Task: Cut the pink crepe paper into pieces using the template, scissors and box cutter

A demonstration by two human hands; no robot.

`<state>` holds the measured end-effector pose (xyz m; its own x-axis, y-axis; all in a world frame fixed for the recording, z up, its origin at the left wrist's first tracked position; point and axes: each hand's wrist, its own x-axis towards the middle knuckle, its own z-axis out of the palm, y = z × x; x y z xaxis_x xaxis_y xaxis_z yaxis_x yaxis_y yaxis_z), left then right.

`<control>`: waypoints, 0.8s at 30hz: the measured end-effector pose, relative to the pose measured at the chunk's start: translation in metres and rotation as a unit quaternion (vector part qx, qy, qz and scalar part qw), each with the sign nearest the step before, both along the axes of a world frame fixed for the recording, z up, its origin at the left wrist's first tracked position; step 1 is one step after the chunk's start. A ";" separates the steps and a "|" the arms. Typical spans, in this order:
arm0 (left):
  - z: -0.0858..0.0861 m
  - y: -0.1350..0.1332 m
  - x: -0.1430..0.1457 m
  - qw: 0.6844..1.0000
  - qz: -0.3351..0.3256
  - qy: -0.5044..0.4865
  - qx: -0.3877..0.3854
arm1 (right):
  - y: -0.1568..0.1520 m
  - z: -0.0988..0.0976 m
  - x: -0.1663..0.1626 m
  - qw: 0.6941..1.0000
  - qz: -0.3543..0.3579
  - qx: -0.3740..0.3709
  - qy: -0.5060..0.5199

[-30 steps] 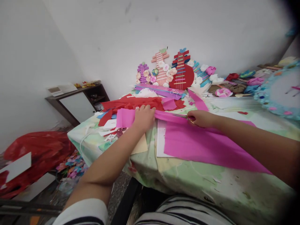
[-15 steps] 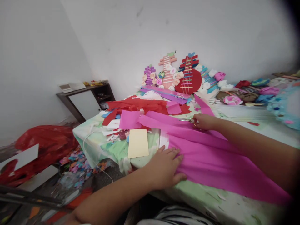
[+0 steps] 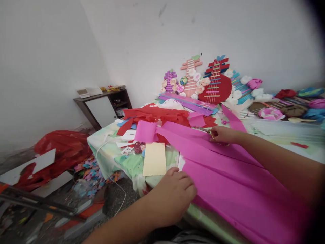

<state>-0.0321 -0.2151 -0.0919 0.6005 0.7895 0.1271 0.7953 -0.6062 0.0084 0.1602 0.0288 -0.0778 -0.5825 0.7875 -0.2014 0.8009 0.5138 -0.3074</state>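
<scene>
A long sheet of pink crepe paper (image 3: 223, 176) stretches over the table and down its front edge. My right hand (image 3: 223, 135) is closed around the handles of small scissors (image 3: 203, 129), whose blades point left and lie over the sheet's far part. At the sheet's near left edge is my left hand (image 3: 177, 193), its fingers curled onto the paper and their tips hidden. A smaller pink piece (image 3: 146, 131) lies beyond, next to a cream card (image 3: 154, 159).
Red paper scraps (image 3: 152, 115) spread behind the sheet. Several decorated lute shapes, one of them red (image 3: 215, 86), lean against the wall. A low cabinet (image 3: 101, 112) stands far left; paper bits (image 3: 88, 173) and a red plastic bag (image 3: 63, 145) cover the floor.
My left hand has gone from lying spread on the pink sheet to curled at its edge. The sheet's near side has shifted toward me. The view has turned slightly left.
</scene>
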 end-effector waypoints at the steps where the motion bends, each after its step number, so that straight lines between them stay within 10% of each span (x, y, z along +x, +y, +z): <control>1: -0.001 -0.002 -0.001 1.000 0.004 -0.002 0.006 | 0.001 -0.002 -0.004 1.000 0.003 0.000 0.007; 24: -0.017 -0.014 -0.006 0.998 0.020 -0.030 0.048 | 0.018 0.003 -0.062 0.986 0.021 0.162 -0.021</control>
<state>-0.0383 -0.2289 -0.1090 0.5578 0.7950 0.2384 0.8188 -0.5741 -0.0010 0.0979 0.0466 -0.0745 -0.6126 0.7897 0.0329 0.7853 0.6128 -0.0885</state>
